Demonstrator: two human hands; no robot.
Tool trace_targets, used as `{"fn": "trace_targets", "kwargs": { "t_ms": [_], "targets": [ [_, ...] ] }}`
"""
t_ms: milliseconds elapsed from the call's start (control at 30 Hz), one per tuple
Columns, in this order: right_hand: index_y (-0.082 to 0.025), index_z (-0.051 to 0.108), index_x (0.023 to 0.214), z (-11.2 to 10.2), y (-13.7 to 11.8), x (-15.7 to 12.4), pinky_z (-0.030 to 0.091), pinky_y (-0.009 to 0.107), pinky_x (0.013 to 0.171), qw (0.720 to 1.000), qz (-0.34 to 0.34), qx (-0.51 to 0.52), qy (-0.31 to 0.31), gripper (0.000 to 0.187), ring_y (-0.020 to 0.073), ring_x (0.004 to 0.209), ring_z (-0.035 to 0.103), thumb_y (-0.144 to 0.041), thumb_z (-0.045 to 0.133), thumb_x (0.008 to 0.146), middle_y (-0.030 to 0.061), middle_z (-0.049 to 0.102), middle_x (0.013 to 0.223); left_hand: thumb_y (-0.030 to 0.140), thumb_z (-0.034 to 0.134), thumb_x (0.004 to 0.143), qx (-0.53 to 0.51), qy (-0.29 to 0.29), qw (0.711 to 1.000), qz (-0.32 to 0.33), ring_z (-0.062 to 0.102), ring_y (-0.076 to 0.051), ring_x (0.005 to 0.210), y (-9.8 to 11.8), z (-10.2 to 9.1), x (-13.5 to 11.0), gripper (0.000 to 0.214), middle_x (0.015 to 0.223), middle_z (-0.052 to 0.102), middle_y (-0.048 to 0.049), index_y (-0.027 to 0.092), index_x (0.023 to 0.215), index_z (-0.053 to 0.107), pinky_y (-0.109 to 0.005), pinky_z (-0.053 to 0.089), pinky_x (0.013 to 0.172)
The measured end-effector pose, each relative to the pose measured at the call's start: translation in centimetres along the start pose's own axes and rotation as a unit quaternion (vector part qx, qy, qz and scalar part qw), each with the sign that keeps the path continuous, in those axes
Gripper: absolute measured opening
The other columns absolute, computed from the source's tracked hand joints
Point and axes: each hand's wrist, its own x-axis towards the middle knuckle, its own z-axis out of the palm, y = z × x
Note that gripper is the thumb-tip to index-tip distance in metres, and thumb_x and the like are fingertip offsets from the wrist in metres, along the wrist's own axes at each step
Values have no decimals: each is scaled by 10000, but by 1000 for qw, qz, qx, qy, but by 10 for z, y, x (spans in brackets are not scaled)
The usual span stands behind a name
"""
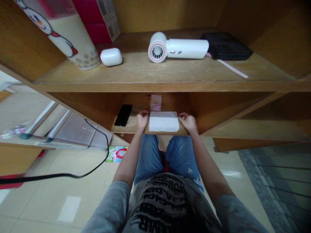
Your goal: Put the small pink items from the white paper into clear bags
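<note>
My left hand (142, 119) and my right hand (188, 122) stand on either side of a flat white packet (164, 122), their fingers curled against its far corners. The packet lies on the front of a low wooden shelf (131, 125). A black smartphone (123, 115) lies to the left of my left hand, apart from it. Straight ahead, a small clear bag of pink beads (155, 103) stands against the shelf's back wall.
The wooden shelf above holds a white hair dryer (178, 47), a white earbud case (111, 57), a printed cylindrical tub (65, 32), a black pouch (227, 46) and a red box (97, 21). A black cable (73, 175) crosses the tiled floor at left.
</note>
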Motion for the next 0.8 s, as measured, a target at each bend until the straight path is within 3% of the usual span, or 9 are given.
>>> {"fn": "trace_targets", "kwargs": {
  "t_ms": [800],
  "targets": [
    [-183,675,832,1,3,1,331,240,522,1000,-4,-7,9,220,142,547,527,-329,538,740,15,610,598,23,503,672,-8,-4,1000,2,604,-140,731,-2,0,1,172,753,645,-30,150,729,604,-264,473,739]
  ]
}}
